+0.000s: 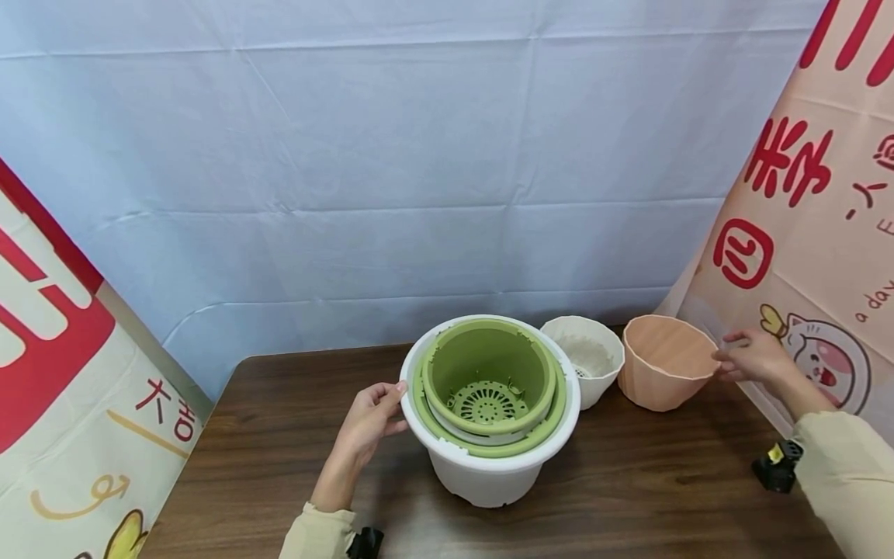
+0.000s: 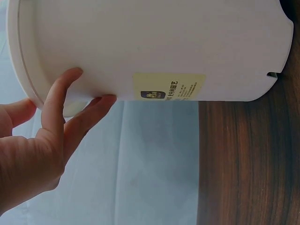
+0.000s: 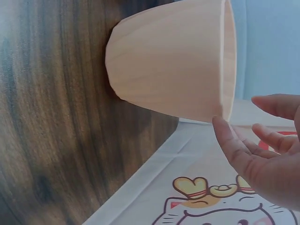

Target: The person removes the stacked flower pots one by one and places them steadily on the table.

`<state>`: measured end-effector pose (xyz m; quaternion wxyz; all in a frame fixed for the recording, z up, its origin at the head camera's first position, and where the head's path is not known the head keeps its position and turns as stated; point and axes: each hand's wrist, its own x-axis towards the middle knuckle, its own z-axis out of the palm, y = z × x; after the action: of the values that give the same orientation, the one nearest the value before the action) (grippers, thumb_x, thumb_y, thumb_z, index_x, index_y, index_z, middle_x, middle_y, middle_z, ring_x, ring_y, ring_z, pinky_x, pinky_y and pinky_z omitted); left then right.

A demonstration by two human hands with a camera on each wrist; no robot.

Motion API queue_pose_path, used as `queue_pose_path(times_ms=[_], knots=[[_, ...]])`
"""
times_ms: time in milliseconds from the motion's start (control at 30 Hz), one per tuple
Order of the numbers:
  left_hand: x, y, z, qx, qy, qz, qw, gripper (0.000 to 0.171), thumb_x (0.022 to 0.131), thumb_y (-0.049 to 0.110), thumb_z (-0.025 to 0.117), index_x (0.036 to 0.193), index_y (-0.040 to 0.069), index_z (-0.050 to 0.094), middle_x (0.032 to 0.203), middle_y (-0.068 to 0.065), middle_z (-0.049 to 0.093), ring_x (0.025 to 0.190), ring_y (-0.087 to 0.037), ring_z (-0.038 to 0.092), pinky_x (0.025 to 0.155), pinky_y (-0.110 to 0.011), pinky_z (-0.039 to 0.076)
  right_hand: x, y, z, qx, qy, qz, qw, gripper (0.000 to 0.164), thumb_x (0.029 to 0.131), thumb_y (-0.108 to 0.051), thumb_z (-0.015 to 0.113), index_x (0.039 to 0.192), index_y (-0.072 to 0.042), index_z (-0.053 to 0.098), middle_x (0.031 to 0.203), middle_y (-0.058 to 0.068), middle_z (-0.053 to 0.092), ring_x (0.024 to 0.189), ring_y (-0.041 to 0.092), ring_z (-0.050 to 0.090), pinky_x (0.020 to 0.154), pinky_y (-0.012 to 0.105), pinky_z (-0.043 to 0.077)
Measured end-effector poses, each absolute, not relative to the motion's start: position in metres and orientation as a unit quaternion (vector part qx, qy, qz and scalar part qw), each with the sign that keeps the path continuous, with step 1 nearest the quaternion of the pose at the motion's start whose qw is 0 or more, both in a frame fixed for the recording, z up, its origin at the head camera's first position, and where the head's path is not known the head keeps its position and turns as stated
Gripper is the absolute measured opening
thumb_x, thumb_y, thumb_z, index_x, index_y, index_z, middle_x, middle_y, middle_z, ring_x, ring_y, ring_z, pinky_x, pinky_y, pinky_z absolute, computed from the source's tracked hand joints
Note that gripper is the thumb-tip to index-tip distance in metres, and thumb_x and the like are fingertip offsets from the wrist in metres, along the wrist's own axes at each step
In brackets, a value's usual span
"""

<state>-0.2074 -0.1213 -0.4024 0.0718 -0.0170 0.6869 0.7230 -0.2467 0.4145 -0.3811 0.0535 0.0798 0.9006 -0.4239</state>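
Observation:
A large white plant pot (image 1: 482, 477) stands on the table with green pots (image 1: 489, 349) nested inside it; the innermost has a slotted base. My left hand (image 1: 370, 419) grips the pot's left rim. In the left wrist view its thumb (image 2: 21, 112) lies at the rim and its fingers (image 2: 58, 101) press on the outer wall. To the right stands a peach faceted plant pot (image 1: 667, 361), upright. Beside its right rim is my right hand (image 1: 754, 357). One finger (image 3: 225, 136) meets the rim, while the thumb stands away from it.
Between the two pots sits a small white faceted pot (image 1: 583, 349). A dark wooden table (image 1: 293, 435) bears them all. Behind it hangs a pale blue cloth (image 1: 335, 171), and printed cloths hang at the left (image 1: 63, 373) and right (image 1: 831, 233).

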Motion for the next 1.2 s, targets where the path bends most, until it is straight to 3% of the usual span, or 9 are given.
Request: queue_pose_path(times_ms=[100,367,567,700,1200], knots=[[-0.207,-0.122,-0.402,-0.016,0.687,0.723,0.071,0.025,0.095,0.015,0.050,0.097,-0.010,0.054,0.084,-0.007,0.061,0.080,-0.014,0.061,0.060,-0.022,0.053,-0.246,0.411,-0.376,0.066,0.903,-0.421,0.055,0.051,0.090,-0.007,0.051,0.117,0.026,0.023,0.088,0.029,0.054,0.068,0.023,0.063,0.061,0.033,0.056],[-0.207,-0.122,-0.403,-0.015,0.686,0.724,0.073,0.025,0.095,0.016,0.050,0.098,-0.009,0.053,0.085,-0.008,0.061,0.081,-0.014,0.061,0.061,-0.022,0.053,-0.248,0.404,-0.369,0.046,0.902,-0.424,0.064,0.057,0.091,-0.018,0.054,0.120,0.022,0.026,0.092,0.025,0.056,0.074,0.024,0.064,0.063,0.033,0.055],[-0.207,-0.122,-0.402,-0.015,0.686,0.723,0.074,0.026,0.095,0.016,0.051,0.098,-0.009,0.053,0.085,-0.008,0.060,0.081,-0.014,0.061,0.062,-0.023,0.053,-0.249,0.393,-0.361,0.026,0.902,-0.424,0.077,0.061,0.093,-0.024,0.053,0.124,0.020,0.026,0.104,0.038,0.049,0.077,0.023,0.064,0.066,0.036,0.055],[-0.207,-0.122,-0.402,-0.014,0.686,0.724,0.074,0.026,0.095,0.017,0.051,0.098,-0.009,0.053,0.086,-0.009,0.060,0.082,-0.014,0.061,0.062,-0.023,0.053,-0.249,0.383,-0.355,0.002,0.906,-0.414,0.084,0.059,0.094,-0.024,0.052,0.125,0.020,0.027,0.111,0.041,0.045,0.081,0.024,0.063,0.069,0.037,0.055],[-0.207,-0.122,-0.402,-0.014,0.685,0.724,0.075,0.025,0.095,0.016,0.051,0.095,-0.008,0.054,0.083,-0.007,0.060,0.080,-0.013,0.061,0.060,-0.022,0.053,-0.246,0.346,-0.333,-0.072,0.890,-0.444,0.077,0.046,0.093,-0.009,0.051,0.125,0.017,0.030,0.109,0.032,0.050,0.080,0.020,0.063,0.068,0.036,0.055]])
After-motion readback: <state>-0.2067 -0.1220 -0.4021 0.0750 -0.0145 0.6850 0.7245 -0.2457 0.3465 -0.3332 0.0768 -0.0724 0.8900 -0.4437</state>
